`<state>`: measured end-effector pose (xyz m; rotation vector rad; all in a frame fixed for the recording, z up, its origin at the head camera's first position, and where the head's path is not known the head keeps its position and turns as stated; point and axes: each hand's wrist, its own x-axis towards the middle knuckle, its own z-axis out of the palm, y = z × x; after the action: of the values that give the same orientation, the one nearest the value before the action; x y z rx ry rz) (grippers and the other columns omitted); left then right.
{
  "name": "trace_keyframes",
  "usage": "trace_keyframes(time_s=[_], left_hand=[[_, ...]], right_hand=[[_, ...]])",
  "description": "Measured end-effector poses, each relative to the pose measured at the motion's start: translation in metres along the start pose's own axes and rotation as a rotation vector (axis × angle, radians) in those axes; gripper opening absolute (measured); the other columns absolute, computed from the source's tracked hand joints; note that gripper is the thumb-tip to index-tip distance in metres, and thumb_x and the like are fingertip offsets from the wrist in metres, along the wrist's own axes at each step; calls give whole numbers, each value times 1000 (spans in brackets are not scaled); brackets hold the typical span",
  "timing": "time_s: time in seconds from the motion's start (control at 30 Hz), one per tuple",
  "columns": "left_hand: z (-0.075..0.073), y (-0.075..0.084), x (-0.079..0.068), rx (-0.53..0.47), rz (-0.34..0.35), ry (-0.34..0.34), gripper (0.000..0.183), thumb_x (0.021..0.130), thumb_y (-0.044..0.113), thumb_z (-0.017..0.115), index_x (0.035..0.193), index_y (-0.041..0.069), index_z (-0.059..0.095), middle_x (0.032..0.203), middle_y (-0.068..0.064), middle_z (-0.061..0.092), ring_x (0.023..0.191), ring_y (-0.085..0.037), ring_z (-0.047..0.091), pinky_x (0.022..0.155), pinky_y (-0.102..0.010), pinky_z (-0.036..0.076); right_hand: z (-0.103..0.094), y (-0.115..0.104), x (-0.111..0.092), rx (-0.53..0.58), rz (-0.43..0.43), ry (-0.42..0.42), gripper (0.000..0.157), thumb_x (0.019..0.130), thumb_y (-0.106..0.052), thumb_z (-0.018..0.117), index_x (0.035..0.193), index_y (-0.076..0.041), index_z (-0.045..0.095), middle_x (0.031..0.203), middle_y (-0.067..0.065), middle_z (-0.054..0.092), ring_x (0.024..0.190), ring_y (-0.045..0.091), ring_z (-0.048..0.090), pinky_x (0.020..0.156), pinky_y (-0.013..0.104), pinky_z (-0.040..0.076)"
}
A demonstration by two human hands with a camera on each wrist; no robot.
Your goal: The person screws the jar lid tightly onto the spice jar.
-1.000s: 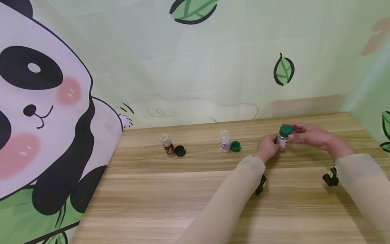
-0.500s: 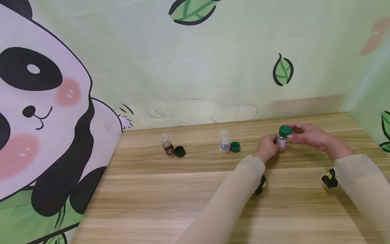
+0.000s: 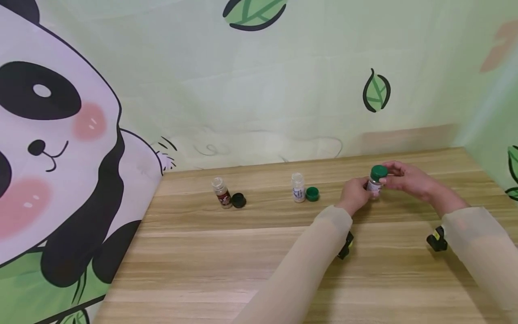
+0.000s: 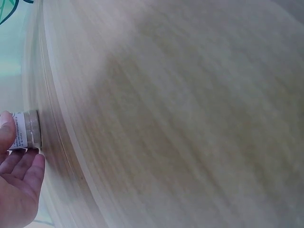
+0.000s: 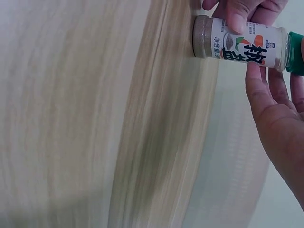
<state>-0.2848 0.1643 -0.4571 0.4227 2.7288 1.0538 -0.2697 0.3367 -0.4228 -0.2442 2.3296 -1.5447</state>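
A small seasoning jar point(image 3: 374, 186) with a white label stands near the back right of the table. Its green cap point(image 3: 379, 173) is on top. My left hand point(image 3: 354, 196) grips the jar's body from the left, thumb and fingers on opposite sides in the left wrist view. From the right, my right hand point(image 3: 410, 181) holds the cap between thumb and fingers. The right wrist view shows the label's printed characters and pictures, with the right hand point(image 5: 280, 118) partly covering the green cap point(image 5: 295, 57). Cap threads are hidden.
Left of the hands, an uncapped clear jar point(image 3: 298, 188) stands beside a loose green cap point(image 3: 312, 194). Further left are an uncapped jar with a dark red label point(image 3: 223, 193) and a black cap point(image 3: 238, 200). A printed cloth wall point(image 3: 263, 90) borders the wooden table point(image 3: 194, 261).
My right thumb and fingers have shifted slightly leftward around the green cap. The left hand and the jar have stayed in nearly the same place.
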Motion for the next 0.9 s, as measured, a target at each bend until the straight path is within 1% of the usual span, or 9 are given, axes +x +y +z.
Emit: trace_keyframes(time_s=[0.1, 0.3, 0.57, 0.63, 0.7, 0.73, 0.8, 0.83, 0.9], left_hand=[[-1, 1, 1, 0, 7, 1, 42, 87, 26, 76, 127, 20, 68, 120, 6, 73, 110, -2, 65, 93, -13, 48], [0, 2, 2, -14, -1, -5, 43, 86, 27, 76, 128, 21, 68, 121, 6, 72, 112, -2, 64, 95, -13, 47], [1, 4, 2, 8, -6, 5, 44, 86, 28, 77, 128, 22, 67, 120, 7, 72, 112, -2, 64, 94, -12, 47], [1, 4, 2, 7, -8, 8, 44, 86, 28, 77, 128, 22, 67, 119, 7, 73, 111, -2, 65, 93, -12, 47], [0, 4, 2, 17, -2, 11, 43, 86, 29, 77, 127, 22, 68, 118, 7, 73, 110, -1, 65, 91, -11, 47], [0, 4, 2, 20, 2, 11, 42, 86, 29, 77, 127, 22, 68, 118, 7, 73, 110, -1, 65, 91, -11, 47], [0, 2, 1, 21, 10, 11, 41, 86, 29, 77, 126, 21, 69, 117, 6, 74, 109, -2, 65, 91, -11, 47], [0, 2, 1, 21, 12, 9, 41, 86, 29, 76, 125, 21, 69, 117, 6, 74, 109, -2, 65, 91, -11, 47], [-1, 0, 0, 14, 9, 6, 39, 87, 29, 76, 124, 20, 70, 117, 6, 74, 109, -3, 66, 91, -12, 48]], right_hand=[[1, -2, -1, -27, 2, 33, 59, 100, -20, 58, 143, 8, 29, 102, -32, 56, 96, -14, 57, 84, 12, 50], [2, -4, -3, -41, 13, 54, 60, 99, -22, 59, 142, 7, 30, 102, -33, 55, 95, -16, 55, 83, 10, 49], [3, 0, 1, -39, -6, 78, 58, 99, -17, 60, 141, 9, 29, 103, -30, 53, 96, -16, 54, 83, 9, 49], [3, 1, 1, -42, -5, 83, 59, 98, -17, 60, 142, 8, 29, 111, -22, 57, 97, -16, 54, 83, 9, 49], [2, 1, 0, -46, -5, 77, 62, 99, -19, 60, 144, 6, 27, 126, -3, 59, 98, -17, 53, 83, 9, 49], [2, 1, 0, -47, -5, 72, 64, 98, -20, 61, 146, 5, 26, 134, 8, 56, 98, -17, 53, 83, 9, 49], [2, 0, 0, -37, -7, 50, 67, 99, -19, 60, 149, 5, 23, 147, 27, 42, 99, -18, 52, 83, 9, 48], [2, 0, 0, -32, -8, 36, 68, 99, -18, 59, 150, 5, 21, 150, 32, 35, 99, -18, 52, 84, 10, 48], [2, 0, 1, -12, -4, 7, 70, 99, -18, 59, 151, 5, 19, 153, 34, 30, 99, -17, 53, 85, 11, 49]])
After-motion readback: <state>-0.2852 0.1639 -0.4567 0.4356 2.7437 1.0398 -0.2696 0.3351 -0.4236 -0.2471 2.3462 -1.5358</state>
